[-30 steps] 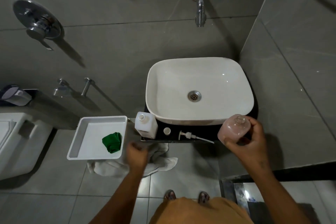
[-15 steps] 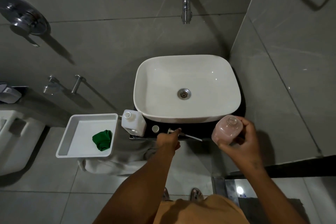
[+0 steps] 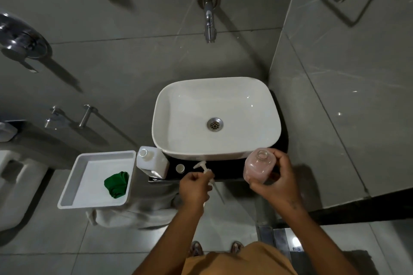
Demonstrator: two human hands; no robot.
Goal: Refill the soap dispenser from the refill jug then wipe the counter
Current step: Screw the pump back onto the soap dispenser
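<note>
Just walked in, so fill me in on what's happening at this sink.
A person is refilling a soap dispenser. The right hand holds the open pink dispenser bottle at the counter's edge; the left hand has picked up its pump. The uncapped refill jug stands beside the basin; a green cloth waits in the tray.

- Black counter (image 3: 225, 168) runs under the white basin (image 3: 215, 118), which sits right on it.
- At the counter's left end stands the white jug (image 3: 153, 162), uncapped, just beside the basin.
- A small white cap (image 3: 180, 168) lies on the counter just right of the jug.
- Left of the counter, a white tray (image 3: 73, 182) holds a green cloth (image 3: 116, 184).
</note>
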